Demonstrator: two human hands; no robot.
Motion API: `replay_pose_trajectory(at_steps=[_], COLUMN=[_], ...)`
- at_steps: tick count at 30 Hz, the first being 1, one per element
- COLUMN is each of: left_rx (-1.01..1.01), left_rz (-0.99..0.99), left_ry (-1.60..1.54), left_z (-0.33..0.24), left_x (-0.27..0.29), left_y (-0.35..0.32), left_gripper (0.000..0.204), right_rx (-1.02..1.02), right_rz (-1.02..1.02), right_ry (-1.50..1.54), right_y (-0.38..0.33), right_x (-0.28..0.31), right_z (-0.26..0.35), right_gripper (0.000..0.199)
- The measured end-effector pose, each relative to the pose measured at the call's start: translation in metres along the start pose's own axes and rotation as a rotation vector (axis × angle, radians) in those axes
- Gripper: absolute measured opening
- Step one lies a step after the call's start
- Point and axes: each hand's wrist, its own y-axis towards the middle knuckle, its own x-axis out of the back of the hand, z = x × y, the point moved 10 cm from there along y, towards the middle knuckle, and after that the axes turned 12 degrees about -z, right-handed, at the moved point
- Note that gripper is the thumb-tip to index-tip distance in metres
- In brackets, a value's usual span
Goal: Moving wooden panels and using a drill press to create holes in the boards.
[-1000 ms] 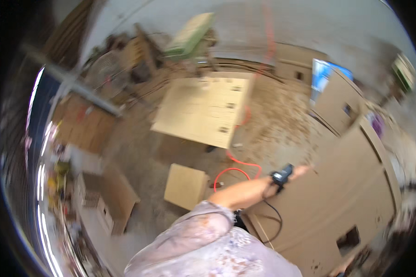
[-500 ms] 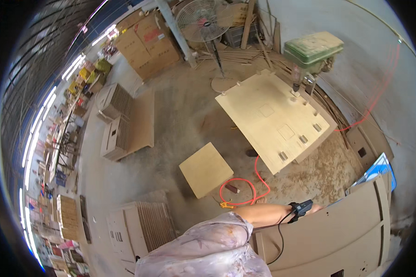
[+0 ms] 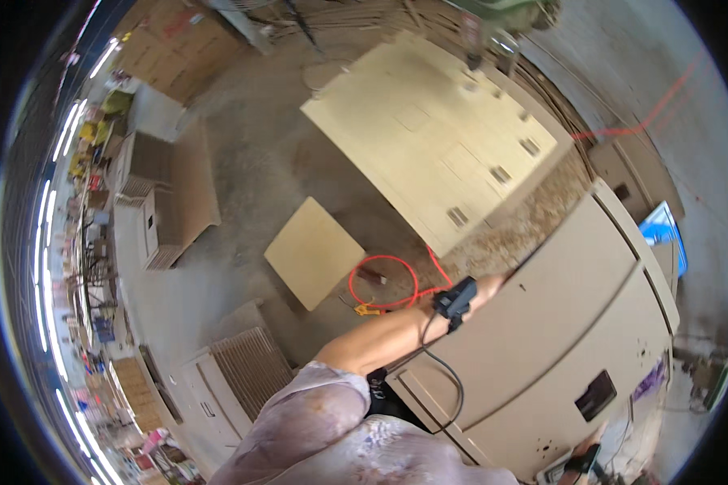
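Note:
A large beige cabinet panel (image 3: 534,347) with raised strips and a square cut-out lies tilted in front of me on the right. My left hand (image 3: 488,289) is closed round its far left edge, its fingertips hidden behind the panel. A black device (image 3: 455,302) with a cable is strapped to that wrist. At the panel's near right edge my right hand (image 3: 589,449) shows, small and slightly blurred, its fingers closed against the edge. It too wears a black strap.
Ahead stands a yellowish worktable (image 3: 429,137) with small blocks along its side, under a green machine (image 3: 510,12). A low square stool (image 3: 314,252) and a red hose (image 3: 416,283) are on the floor. Stacked panels (image 3: 247,368) stand to the left; a blue-and-white sheet (image 3: 663,234) leans at right.
The view has swung down and to the right. The panel has moved up and leftward with my left hand, its far end more raised. My right hand has come into view.

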Motion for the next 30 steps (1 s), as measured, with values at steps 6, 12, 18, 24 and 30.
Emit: replay_pose_trajectory(at_steps=[6,12,18,24,30], left_rx=[0.144,0.232,0.237,0.201,0.144], left_rz=[-0.054,-0.06,-0.165,-0.279,-0.334], left_ry=[0.013,-0.076,0.031,0.142,0.173], left_z=[0.041,0.105,0.171,0.162,0.151], left_x=[-0.03,-0.018,0.05,0.109,0.146], left_y=[0.055,0.133,0.252,0.348,0.429], left_gripper=[0.038,0.033,0.033,0.034,0.035], right_rx=[-0.051,-0.126,-0.093,-0.042,0.007], right_rz=[-0.187,-0.107,-0.164,-0.245,-0.249], right_ry=[-0.056,0.029,0.005,-0.011,0.037], right_y=[0.096,0.185,0.304,0.41,0.493], right_x=[0.065,0.02,0.034,0.043,0.031], right_z=[-0.019,-0.042,-0.078,-0.129,-0.178], right_gripper=[0.063,0.053,0.053,0.054,0.054])
